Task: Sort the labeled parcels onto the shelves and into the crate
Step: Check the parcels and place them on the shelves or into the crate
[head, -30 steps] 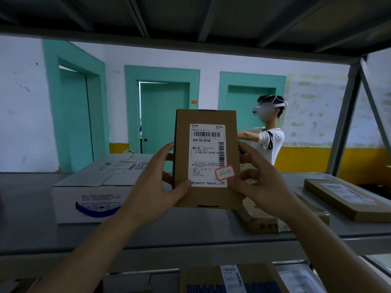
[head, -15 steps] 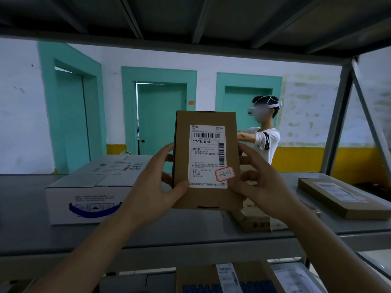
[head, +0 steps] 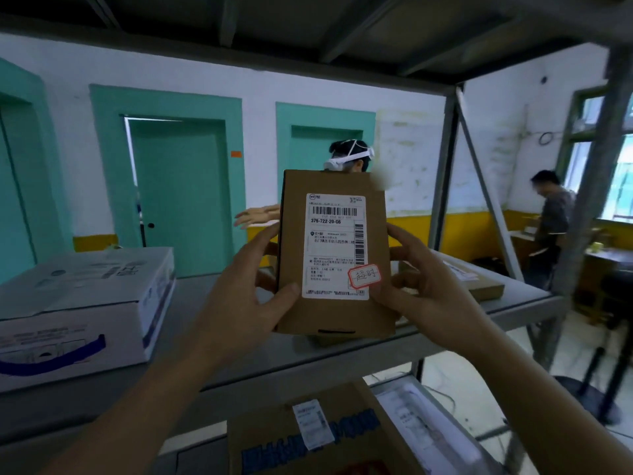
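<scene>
I hold a brown cardboard parcel (head: pixel 298 255) upright in front of me, its white shipping label (head: pixel 335 246) with a barcode and a red-bordered sticker facing me. My left hand (head: pixel 246 296) grips its left edge, thumb on the front. My right hand (head: pixel 428 286) grips the right edge, fingers behind. The parcel hangs above the grey metal shelf (head: pixel 308 354).
A white box with blue print (head: pixel 85 310) sits on the shelf at left, a flat brown parcel (head: pixel 479 286) at right. Labeled cartons (head: pixel 325 437) lie on the lower shelf. A person wearing a headset (head: pixel 349 159) stands behind the parcel; another person (head: pixel 555 221) stands far right.
My view has swung to the right and closer, so the white box sits further left and the room's right side shows. The parcel stays in both hands.
</scene>
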Demonstrator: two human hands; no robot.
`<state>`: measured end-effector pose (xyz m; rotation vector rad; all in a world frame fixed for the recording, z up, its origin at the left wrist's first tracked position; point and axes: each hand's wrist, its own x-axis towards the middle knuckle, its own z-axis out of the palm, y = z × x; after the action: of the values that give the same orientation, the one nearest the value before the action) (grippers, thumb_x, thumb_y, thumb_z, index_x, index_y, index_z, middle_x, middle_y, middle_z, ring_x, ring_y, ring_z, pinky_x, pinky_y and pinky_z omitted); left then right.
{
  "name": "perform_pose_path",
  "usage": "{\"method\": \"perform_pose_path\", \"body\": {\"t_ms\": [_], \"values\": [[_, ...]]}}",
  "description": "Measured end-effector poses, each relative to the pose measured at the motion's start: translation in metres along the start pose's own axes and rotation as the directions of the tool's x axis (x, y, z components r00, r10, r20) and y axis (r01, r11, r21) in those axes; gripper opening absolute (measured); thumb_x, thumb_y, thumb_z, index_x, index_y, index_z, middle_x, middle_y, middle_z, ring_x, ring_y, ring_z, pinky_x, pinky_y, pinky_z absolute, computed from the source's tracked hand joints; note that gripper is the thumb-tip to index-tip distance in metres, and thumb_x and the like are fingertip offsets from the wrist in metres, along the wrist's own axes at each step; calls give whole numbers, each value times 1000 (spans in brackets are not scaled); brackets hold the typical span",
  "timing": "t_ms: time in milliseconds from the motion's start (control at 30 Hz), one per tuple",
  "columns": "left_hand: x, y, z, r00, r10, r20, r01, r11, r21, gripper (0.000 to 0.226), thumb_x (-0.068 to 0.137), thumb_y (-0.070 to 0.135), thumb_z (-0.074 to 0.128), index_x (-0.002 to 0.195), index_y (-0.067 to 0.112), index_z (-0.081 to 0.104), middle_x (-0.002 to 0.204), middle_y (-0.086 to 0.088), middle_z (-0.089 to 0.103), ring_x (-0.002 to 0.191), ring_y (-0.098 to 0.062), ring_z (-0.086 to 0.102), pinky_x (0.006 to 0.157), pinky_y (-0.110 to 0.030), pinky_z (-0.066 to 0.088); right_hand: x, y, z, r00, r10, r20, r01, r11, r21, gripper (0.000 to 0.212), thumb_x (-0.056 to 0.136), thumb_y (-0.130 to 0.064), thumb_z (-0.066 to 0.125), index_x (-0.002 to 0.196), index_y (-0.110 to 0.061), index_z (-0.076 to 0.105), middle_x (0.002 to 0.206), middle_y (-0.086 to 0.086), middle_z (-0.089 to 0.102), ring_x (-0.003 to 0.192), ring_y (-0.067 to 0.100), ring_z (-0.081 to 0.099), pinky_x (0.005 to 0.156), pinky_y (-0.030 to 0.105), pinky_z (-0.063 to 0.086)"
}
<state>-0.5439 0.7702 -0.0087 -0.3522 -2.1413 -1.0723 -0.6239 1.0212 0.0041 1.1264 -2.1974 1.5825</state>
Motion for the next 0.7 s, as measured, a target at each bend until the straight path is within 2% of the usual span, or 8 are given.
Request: {"method": "perform_pose_path", "body": {"t_ms": [67,167,233,300,400,500,633,700], "values": [[2,1,14,999,27,36,-26,999,-26,70,91,29,68,138,62,28,127,36,47,99,-6,64,76,-33,60,-17,-1,-11,999,31,-44,-33,999,-31,81,80,-40,75,150,-46,33,117,-21,63,96,10,70,76,36,61],[3,9,33,992,84,95,-75,993,-93,68,92,22,66,142,53,30,130,28,50,103,0,62,76,-16,54,-44,-9,-26,990,92,-106,-100,992,-79,86,75,-50,73,151,-47,32,120,-18,62,100,12,69,77,40,62],[3,14,47,983,114,146,-97,988,-123,67,94,23,65,147,47,31,135,26,51,109,-6,61,79,-18,51,-64,-15,-35,983,106,-148,-125,985,-121,84,76,-50,73,150,-49,33,118,-18,62,100,13,69,75,39,62],[-1,23,62,973,117,199,-77,977,-198,65,95,21,63,143,52,33,127,33,53,99,-9,66,72,-20,55,-86,-22,-44,969,135,-207,-167,975,-147,82,77,-48,73,148,-51,34,113,-20,61,99,11,69,71,34,62],[-7,38,86,958,147,245,-82,963,-255,63,95,16,63,144,45,35,120,35,55,90,-8,68,68,-23,59,-119,-34,-57,940,187,-287,-244,953,-179,83,76,-46,75,147,-52,34,117,-16,59,97,5,68,68,30,62],[-13,57,114,935,196,297,-103,947,-303,65,95,17,64,134,57,32,116,38,54,85,-9,68,69,-27,60,-152,-41,-75,902,239,-360,-319,930,-182,83,73,-45,75,145,-55,34,120,-14,57,94,5,68,65,27,60],[-18,79,154,906,219,362,-82,930,-359,65,94,28,65,143,54,32,128,26,57,99,-6,67,84,-38,59,-190,-46,-101,857,275,-436,-413,872,-262,84,85,-29,77,151,-48,29,122,-14,55,93,3,67,64,25,60],[-19,91,180,880,265,395,-110,921,-372,67,94,27,65,139,60,29,130,29,53,105,-5,64,86,-35,58,-209,-44,-118,833,297,-468,-451,853,-262,85,84,-29,77,151,-48,28,121,-14,55,93,6,68,67,31,62]]}}
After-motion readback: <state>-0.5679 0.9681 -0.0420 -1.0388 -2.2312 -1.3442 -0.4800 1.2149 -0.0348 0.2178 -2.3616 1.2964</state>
